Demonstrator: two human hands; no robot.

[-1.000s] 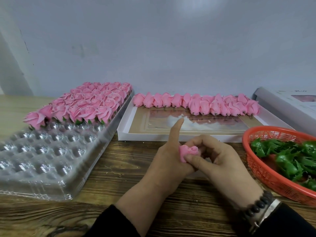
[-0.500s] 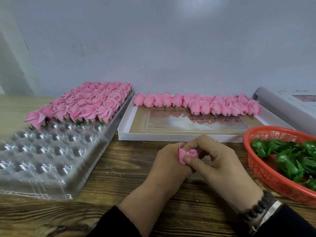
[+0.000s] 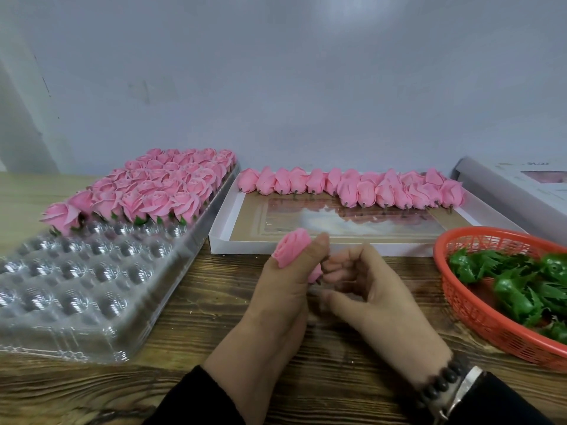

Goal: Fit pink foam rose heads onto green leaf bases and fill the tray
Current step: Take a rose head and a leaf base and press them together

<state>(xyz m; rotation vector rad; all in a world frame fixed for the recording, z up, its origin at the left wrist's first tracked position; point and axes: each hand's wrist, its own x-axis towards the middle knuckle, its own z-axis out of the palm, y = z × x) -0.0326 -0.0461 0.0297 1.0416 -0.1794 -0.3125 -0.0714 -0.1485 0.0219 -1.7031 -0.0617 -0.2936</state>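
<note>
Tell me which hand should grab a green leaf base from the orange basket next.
The right hand: it holds nothing I can see and sits nearest the orange basket of leaf bases. The left hand grips the rose head.

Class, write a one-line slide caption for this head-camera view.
Left hand grips a pink rose head beside the half-filled clear tray; right hand holds nothing.

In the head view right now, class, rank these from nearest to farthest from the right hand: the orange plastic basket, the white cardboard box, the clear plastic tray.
From the right hand:
1. White cardboard box, just beyond it.
2. Orange plastic basket, to its right.
3. Clear plastic tray, far left, past the left hand.
</note>
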